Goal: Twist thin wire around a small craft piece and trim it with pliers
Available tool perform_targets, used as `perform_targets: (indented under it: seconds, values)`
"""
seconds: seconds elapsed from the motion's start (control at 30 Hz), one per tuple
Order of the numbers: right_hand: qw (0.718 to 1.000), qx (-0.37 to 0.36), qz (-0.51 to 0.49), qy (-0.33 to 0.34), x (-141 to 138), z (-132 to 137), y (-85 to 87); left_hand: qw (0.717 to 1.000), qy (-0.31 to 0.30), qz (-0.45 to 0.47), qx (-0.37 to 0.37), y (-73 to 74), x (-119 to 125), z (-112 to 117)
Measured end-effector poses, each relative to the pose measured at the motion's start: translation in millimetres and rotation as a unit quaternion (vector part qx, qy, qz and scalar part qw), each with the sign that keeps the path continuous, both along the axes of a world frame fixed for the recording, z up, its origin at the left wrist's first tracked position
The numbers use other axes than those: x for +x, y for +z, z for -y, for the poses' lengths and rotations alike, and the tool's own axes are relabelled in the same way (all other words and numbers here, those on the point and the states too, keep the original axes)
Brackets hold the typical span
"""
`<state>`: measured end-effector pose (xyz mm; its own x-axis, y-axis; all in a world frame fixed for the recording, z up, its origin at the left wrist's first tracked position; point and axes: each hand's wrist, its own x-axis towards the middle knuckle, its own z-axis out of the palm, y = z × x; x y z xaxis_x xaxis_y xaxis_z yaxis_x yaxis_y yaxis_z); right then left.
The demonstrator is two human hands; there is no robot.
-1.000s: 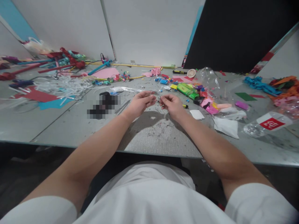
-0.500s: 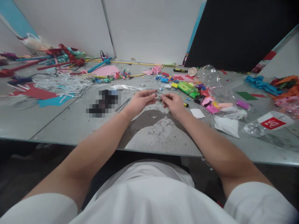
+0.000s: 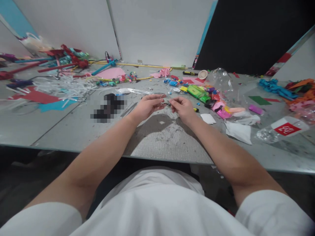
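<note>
we see our two hands close together over the table (image 3: 167, 149), with a small gap between the fingertips. our left hand (image 3: 147, 107) pinches a thin strand (image 3: 166, 104), and our right hand (image 3: 182, 108) pinches it from the other side. it looks like a bit of wire, but it is too small to be sure. the strand is up between our hands, over its shadow. a white paper square (image 3: 208, 119) lies near our right hand. a green packet (image 3: 196, 91) lies behind it. far to the right, a clear bottle (image 3: 286, 127) with a red label lies on its side. on the left are white strips (image 3: 65, 87) and blue paper (image 3: 54, 107).
</note>
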<state>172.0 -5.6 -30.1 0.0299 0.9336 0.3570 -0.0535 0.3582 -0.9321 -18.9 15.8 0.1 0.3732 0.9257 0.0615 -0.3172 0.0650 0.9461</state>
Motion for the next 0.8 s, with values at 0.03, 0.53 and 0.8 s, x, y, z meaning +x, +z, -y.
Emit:
perform_targets:
  seconds: [0.03,0.53,0.8]
  values:
    - [1.0,0.0,-0.003,0.002,0.0,0.0,0.2,1.0,0.0,0.001,-0.001,0.6,0.0,0.6]
    - [0.999,-0.007,-0.033,0.024,0.3,-7.6,-6.6,1.0,0.008,0.012,-0.004,2.3,0.6,1.1]
    - [0.998,-0.032,-0.043,0.023,-0.5,-7.8,-6.1,1.0,0.007,0.001,-0.003,0.2,-0.8,-0.7]
